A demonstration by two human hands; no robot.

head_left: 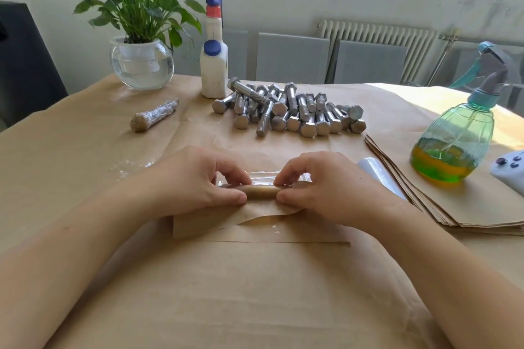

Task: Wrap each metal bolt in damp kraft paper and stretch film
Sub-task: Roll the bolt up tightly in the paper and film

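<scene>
A bolt rolled in brown kraft paper (261, 191) lies across the middle of the table. My left hand (195, 181) pinches its left end and my right hand (326, 187) pinches its right end. A strip of clear stretch film (262, 177) lies stretched just behind the roll, under my fingertips. The loose flap of the kraft sheet (226, 219) spreads toward me. A pile of several bare metal bolts (289, 109) lies further back. One finished bolt wrapped in paper and film (153, 116) rests at the back left. The stretch film roll (380, 176) lies right of my right hand.
A stack of kraft sheets (453, 207) lies at the right, with a green spray bottle (453, 139) on it. A white controller (510, 170) sits at the right edge. A white glue bottle (214, 65) and a potted plant in a glass bowl (141, 65) stand at the back.
</scene>
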